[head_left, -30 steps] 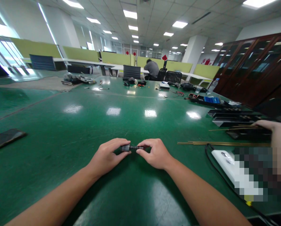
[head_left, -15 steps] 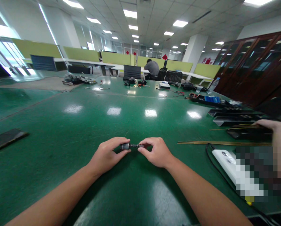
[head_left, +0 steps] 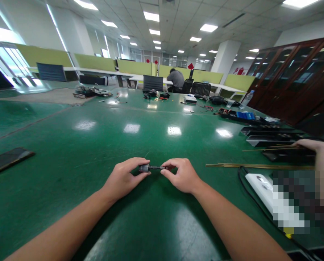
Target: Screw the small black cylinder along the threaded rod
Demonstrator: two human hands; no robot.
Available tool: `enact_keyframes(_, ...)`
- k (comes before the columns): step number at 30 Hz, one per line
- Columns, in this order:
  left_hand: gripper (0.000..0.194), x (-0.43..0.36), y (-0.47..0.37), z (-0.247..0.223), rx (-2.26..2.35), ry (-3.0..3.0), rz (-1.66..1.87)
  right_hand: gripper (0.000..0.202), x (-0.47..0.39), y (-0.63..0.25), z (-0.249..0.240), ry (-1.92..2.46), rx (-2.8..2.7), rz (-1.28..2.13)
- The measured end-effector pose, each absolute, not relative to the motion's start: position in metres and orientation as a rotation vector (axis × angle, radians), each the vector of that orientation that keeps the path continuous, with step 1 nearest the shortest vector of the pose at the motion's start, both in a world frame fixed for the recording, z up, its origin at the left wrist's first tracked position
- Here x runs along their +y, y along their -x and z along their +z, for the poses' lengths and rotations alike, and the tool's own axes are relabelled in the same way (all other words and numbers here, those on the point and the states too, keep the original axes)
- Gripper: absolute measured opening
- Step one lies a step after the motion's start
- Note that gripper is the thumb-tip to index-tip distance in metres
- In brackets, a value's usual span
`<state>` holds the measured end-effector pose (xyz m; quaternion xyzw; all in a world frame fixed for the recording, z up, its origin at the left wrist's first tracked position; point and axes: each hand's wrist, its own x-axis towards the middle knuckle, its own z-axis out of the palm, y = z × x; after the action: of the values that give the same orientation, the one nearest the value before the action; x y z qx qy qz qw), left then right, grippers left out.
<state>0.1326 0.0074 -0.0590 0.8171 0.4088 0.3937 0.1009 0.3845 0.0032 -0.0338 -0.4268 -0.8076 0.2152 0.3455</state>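
From my head camera, a small dark shafted part point(head_left: 154, 168) lies level between my 2 hands, over the green table point(head_left: 140, 224). My left hand point(head_left: 121, 177) has its thumb and fingers closed on the thick end; my right hand point(head_left: 182, 175) pinches the thin end at its fingertips. Well to the right of both, thin brass-coloured rods point(head_left: 227, 165) lie beside a white device point(head_left: 260, 186).

Two bare forearms point(head_left: 66, 228) slant in toward each other as I watch, wrists point(head_left: 105, 197) almost straight; the left hand point(head_left: 122, 177) faces the right hand point(head_left: 182, 176), just apart, each curled into a thumb-and-finger pinch.
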Motion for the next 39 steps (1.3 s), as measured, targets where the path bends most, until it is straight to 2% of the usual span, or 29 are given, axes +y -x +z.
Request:
enact_keyframes(31,0.034,0.009,-0.128,-0.056,1.247,-2.435,1.199,0.011,0.006,-0.389,-0.031,1.139,-2.089,0.526)
enact_keyframes(39,0.041,0.008,-0.089,-0.025,1.636,-2.162,1.329,0.013,0.002,-0.391,-0.03,1.157,-2.096,0.519)
